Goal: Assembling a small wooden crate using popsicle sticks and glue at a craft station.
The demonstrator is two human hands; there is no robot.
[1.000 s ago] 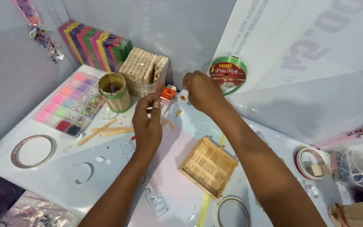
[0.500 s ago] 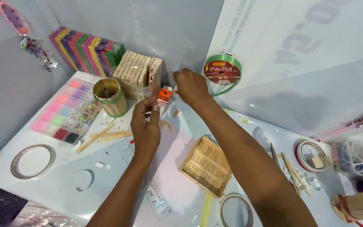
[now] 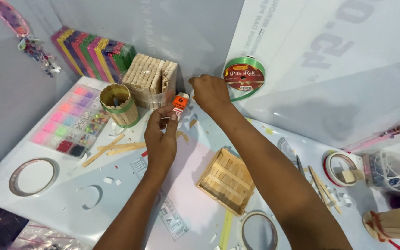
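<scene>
white craft surface (image 3: 47,203) against a grey wall, strewn with wooden sticks (image 3: 112,149) and tape rings. left hand (image 3: 160,136) has its grip pinched on a small orange-and-white glue tube (image 3: 179,103), held upright above the surface near a stack of sticks (image 3: 151,78). right hand (image 3: 210,92) hovers just beside the tube, grip clenched; whether it holds anything i cannot tell. a stick-built tray (image 3: 226,180) lies below.

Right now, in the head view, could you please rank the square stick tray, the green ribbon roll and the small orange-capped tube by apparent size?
1. Square stick tray
2. Green ribbon roll, though it lies farther off
3. Orange-capped tube, held by the left hand
</scene>
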